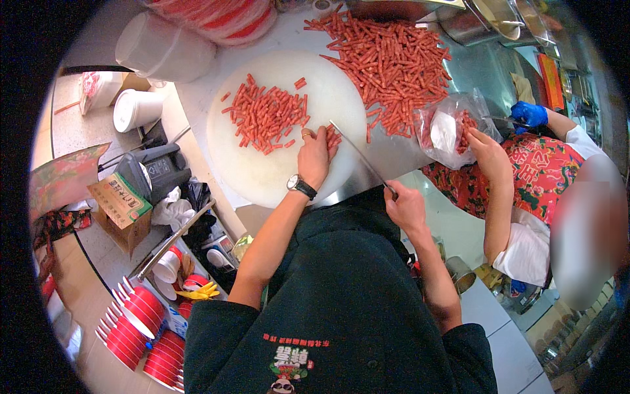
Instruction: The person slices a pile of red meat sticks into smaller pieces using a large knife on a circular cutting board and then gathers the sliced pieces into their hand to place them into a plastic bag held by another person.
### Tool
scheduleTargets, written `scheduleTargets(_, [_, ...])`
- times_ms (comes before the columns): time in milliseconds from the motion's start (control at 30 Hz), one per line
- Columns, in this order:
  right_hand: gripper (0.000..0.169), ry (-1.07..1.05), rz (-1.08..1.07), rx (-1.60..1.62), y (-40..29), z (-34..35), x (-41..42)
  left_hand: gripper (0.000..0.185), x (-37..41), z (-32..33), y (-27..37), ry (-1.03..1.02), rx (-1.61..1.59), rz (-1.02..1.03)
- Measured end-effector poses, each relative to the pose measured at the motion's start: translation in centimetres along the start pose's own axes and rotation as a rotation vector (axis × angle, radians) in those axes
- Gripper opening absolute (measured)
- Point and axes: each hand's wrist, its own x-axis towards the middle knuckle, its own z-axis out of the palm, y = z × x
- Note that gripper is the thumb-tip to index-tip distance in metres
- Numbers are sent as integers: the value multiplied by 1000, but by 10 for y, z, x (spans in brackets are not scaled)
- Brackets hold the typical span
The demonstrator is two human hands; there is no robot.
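A round white cutting board [236, 170] lies before me, with a heap of short-cut red meat sticks [268, 115] on its left part. My left hand [315, 155], wearing a ring and a wristwatch, rests on the board with its fingers bent around a small bunch of red sticks [333, 139]. The handle of a knife [362, 155] is in my right hand [406, 204]. Its long thin blade slants over the board, and the tip is beside the bunch at my left fingers. Longer red meat sticks [389, 69] are piled on the metal counter beyond the board.
At right, a co-worker's bare hand [487, 147] reaches to a clear plastic bag [445, 140] holding red pieces; their blue-gloved hand [529, 115] grips a blade-like tool. A translucent tub [162, 49] stands far left. Stacked red cups [130, 340] and a cardboard box [120, 212] are lower left.
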Motion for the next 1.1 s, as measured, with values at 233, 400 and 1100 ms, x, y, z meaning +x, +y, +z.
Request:
scheduleTargets(233, [19,-2,33,43,-7,-1,-8,51,-4,-5,-14,20,-63,138])
scheduleTargets(400, [18,61,41,34,-7,2,-14,52,-5,-13,-9,-44,-34,126])
scheduleTargets(1100, [19,-4,15,-32,-7,-6,-13,48,7,-8,-10,-62,-141,174])
